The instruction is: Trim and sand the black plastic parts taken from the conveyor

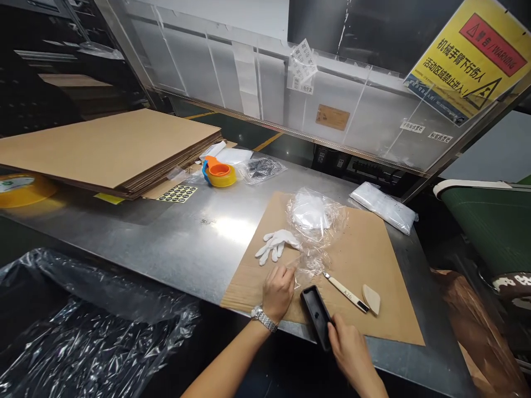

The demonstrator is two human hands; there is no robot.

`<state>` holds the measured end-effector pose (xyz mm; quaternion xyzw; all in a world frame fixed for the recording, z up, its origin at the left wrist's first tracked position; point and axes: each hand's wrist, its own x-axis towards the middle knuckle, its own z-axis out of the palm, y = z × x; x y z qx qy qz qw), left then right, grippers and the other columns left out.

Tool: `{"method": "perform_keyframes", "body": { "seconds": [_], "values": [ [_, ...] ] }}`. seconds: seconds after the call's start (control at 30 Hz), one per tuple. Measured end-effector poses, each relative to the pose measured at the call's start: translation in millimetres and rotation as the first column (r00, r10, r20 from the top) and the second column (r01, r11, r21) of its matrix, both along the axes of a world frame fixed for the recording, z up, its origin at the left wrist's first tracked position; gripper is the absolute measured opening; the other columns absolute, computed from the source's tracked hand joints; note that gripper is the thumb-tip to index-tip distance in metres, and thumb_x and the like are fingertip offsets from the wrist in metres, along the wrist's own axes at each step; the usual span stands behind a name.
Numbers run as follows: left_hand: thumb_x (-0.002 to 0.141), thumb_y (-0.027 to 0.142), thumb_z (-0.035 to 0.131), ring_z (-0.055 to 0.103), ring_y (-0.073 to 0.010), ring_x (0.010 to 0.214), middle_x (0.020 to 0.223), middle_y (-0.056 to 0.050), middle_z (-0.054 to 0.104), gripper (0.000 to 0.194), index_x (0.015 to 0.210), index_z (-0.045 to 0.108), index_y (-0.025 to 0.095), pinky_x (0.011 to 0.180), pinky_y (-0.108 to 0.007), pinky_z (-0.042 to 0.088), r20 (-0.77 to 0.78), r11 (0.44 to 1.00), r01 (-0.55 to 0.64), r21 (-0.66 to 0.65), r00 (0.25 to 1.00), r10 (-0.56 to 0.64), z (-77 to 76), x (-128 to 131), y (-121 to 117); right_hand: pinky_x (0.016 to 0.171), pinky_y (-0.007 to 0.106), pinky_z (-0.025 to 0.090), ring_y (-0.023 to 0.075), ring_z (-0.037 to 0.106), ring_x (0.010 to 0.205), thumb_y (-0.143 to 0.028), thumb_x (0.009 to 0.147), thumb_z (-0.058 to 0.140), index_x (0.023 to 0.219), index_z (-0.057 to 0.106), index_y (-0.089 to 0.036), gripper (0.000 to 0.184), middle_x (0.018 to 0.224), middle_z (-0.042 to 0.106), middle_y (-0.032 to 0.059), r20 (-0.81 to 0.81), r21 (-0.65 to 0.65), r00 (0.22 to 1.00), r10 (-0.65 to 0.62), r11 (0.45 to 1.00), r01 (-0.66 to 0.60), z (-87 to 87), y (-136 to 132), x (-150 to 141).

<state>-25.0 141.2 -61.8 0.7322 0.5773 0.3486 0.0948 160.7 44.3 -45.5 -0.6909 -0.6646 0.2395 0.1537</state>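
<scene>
My left hand (280,291), with a metal watch at the wrist, is closed at the edge of a clear plastic bag (313,260), its fingertips pinched on the film. My right hand (349,342) grips the lower end of a black rectangular open-topped case (316,314), tilted over the table's front edge with its hollow side up. A white glove (279,244) lies just beyond my left hand. To the right of the case are a cutter marked A26 (345,291) and a small beige wedge-shaped piece (371,299). These lie on a cardboard sheet (381,249).
Flat cardboard (116,146) is stacked at the left of the metal table (182,243). An orange-and-yellow tape dispenser (219,172) stands behind. A wrapped white packet (384,207) lies at back right, near a green conveyor (489,221). A bin lined with black plastic (95,326) is front left.
</scene>
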Motion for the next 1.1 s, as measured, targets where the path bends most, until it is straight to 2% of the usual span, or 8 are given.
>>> {"method": "perform_keyframes", "body": {
  "seconds": [0.13, 0.27, 0.4, 0.5, 0.6, 0.7, 0.97, 1.1],
  "values": [
    [0.083, 0.013, 0.045, 0.055, -0.0208, 0.076, 0.076, -0.006, 0.060, 0.022, 0.092, 0.064, 0.018, 0.069, -0.032, 0.043, 0.011, 0.992, 0.078, -0.098, 0.997, -0.077, -1.5, 5.1, -6.6, 0.042, 0.021, 0.037, 0.0126, 0.051, 0.046, -0.044, 0.090, 0.032, 0.076, 0.050, -0.021, 0.032, 0.055, 0.047, -0.0028, -0.311, -0.170, 0.950, 0.014, 0.983, -0.070, 14.8, -21.6, 14.7],
    [0.082, 0.017, 0.048, 0.059, -0.0164, 0.070, 0.073, -0.003, 0.064, 0.018, 0.089, 0.065, 0.019, 0.064, -0.026, 0.046, 0.082, 0.948, 0.242, -0.206, 0.970, -0.229, 3.4, 6.2, -11.4, 0.038, 0.019, 0.039, 0.0083, 0.045, 0.042, -0.052, 0.086, 0.036, 0.077, 0.050, -0.019, 0.037, 0.059, 0.041, -0.0049, -0.553, -0.281, 0.826, -0.113, 0.958, -0.057, 5.5, -24.4, 6.5],
    [0.083, 0.021, 0.048, 0.062, -0.0133, 0.066, 0.075, -0.001, 0.068, 0.019, 0.092, 0.065, 0.019, 0.062, -0.022, 0.049, 0.124, 0.891, 0.377, -0.252, 0.926, -0.356, 7.3, -0.9, -15.9, 0.032, 0.019, 0.034, 0.0073, 0.040, 0.034, -0.054, 0.086, 0.033, 0.074, 0.048, -0.019, 0.040, 0.054, 0.040, -0.0059, -0.482, -0.268, 0.859, -0.175, 0.962, 0.046, -16.4, -21.0, 5.2],
    [0.085, 0.021, 0.046, 0.064, -0.0132, 0.070, 0.082, -0.001, 0.070, 0.021, 0.096, 0.064, 0.021, 0.064, -0.022, 0.050, 0.100, 0.884, 0.400, -0.243, 0.916, -0.387, 7.1, -2.2, -23.6, 0.038, 0.021, 0.033, 0.0103, 0.044, 0.037, -0.052, 0.087, 0.032, 0.073, 0.050, -0.019, 0.040, 0.050, 0.043, -0.0043, -0.381, -0.180, 0.906, -0.183, 0.976, 0.121, -19.0, -22.5, 4.9],
    [0.086, 0.017, 0.039, 0.063, -0.0185, 0.086, 0.096, -0.007, 0.068, 0.028, 0.104, 0.061, 0.018, 0.075, -0.030, 0.050, 0.025, 0.920, 0.341, -0.193, 0.939, -0.343, 5.9, 5.8, -36.2, 0.051, 0.025, 0.036, 0.0164, 0.054, 0.052, -0.046, 0.087, 0.036, 0.074, 0.055, -0.020, 0.034, 0.056, 0.055, 0.0027, -0.268, -0.045, 0.952, -0.149, 0.989, 0.142, -11.0, -24.6, -4.1],
    [0.086, 0.014, 0.035, 0.062, -0.0237, 0.079, 0.084, -0.011, 0.067, 0.031, 0.104, 0.060, 0.015, 0.070, -0.037, 0.049, -0.081, 0.942, 0.313, -0.124, 0.943, -0.324, 7.2, 17.2, -49.7, 0.060, 0.028, 0.036, 0.0223, 0.060, 0.067, -0.041, 0.086, 0.039, 0.074, 0.057, -0.020, 0.030, 0.070, 0.063, 0.0087, -0.193, 0.042, 0.976, -0.102, 0.993, 0.112, -4.4, -22.6, -14.6],
    [0.086, 0.011, 0.036, 0.057, -0.0199, 0.063, 0.068, -0.006, 0.062, 0.029, 0.102, 0.059, 0.016, 0.056, -0.031, 0.043, -0.281, 0.901, 0.433, 0.022, 0.868, -0.410, 34.3, 25.3, -68.4, 0.046, 0.023, 0.031, 0.0174, 0.055, 0.045, -0.029, 0.090, 0.030, 0.110, 0.048, -0.016, 0.030, 0.050, 0.057, -0.0006, -0.129, 0.065, 0.977, -0.172, 0.981, 0.181, 3.9, -8.6, -9.3],
    [0.086, 0.015, 0.038, 0.056, -0.0182, 0.058, 0.063, -0.003, 0.061, 0.024, 0.090, 0.061, 0.020, 0.053, -0.029, 0.042, -0.310, 0.845, 0.530, 0.069, 0.817, -0.487, 54.6, 36.3, -72.8, 0.051, 0.026, 0.029, 0.0202, 0.058, 0.054, -0.027, 0.088, 0.035, 0.089, 0.060, -0.017, 0.027, 0.059, 0.062, 0.0086, -0.043, 0.093, 0.987, -0.152, 0.983, 0.155, 32.2, -14.9, -9.2]
  ]
}}
